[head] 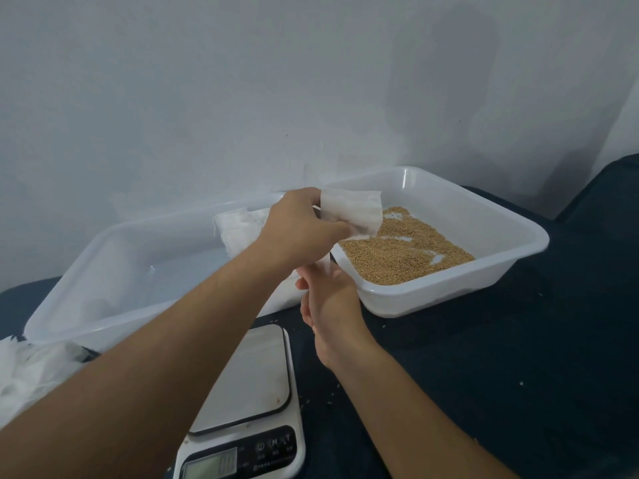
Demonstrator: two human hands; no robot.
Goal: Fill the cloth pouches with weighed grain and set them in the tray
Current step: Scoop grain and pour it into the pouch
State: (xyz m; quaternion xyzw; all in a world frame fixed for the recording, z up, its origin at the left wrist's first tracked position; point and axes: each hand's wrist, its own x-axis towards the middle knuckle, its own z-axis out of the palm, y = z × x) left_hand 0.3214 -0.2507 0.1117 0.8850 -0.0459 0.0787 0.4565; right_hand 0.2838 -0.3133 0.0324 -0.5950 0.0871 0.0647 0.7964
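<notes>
A white cloth pouch [352, 214] is pinched in the left hand [300, 225], its fingers clamped on the pouch's left edge, above the grain [401, 252] in the right tray [511, 226]. Below, the right hand [330, 302] hangs loosely curled, fingers holding nothing. Nearer, the scale [249, 406] shows buttons marked M and T.

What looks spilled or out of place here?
Stray grains lie scattered on the dark cloth right of the scale, outside the grain tray. Nothing else stands out.

Plain home worktable: bare painted wall [207, 98], dark cloth cover [484, 357], kitchen scale [249, 402], plastic trays [518, 233].
</notes>
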